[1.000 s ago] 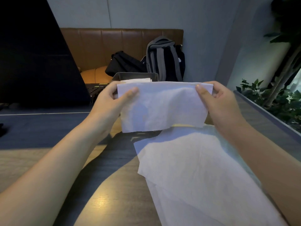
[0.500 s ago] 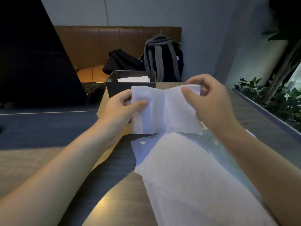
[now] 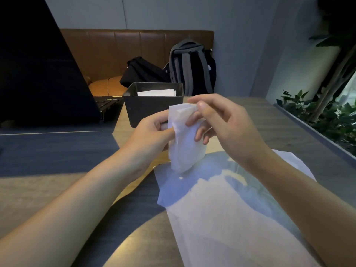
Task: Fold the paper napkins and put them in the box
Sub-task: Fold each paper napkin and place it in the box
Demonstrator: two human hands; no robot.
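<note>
A white paper napkin (image 3: 183,143), folded into a narrow upright strip, hangs in the air between my hands just in front of the dark box (image 3: 152,110). My left hand (image 3: 152,132) pinches its left edge. My right hand (image 3: 221,122) pinches its top right corner with thumb and forefinger, the other fingers behind the paper. The box holds folded white napkins (image 3: 156,92). Unfolded napkins (image 3: 227,214) lie spread on the table under my right forearm.
An open dark laptop (image 3: 38,74) stands at the left with its keyboard (image 3: 107,103) beside the box. A brown bench (image 3: 134,49) behind the table carries a black bag (image 3: 142,73) and a grey-striped backpack (image 3: 190,66). A planter with green leaves (image 3: 327,116) borders the right edge.
My hands came together, closing the wide napkin in half into a narrow strip. The napkin dropped lower and the box behind it came fully into sight.
</note>
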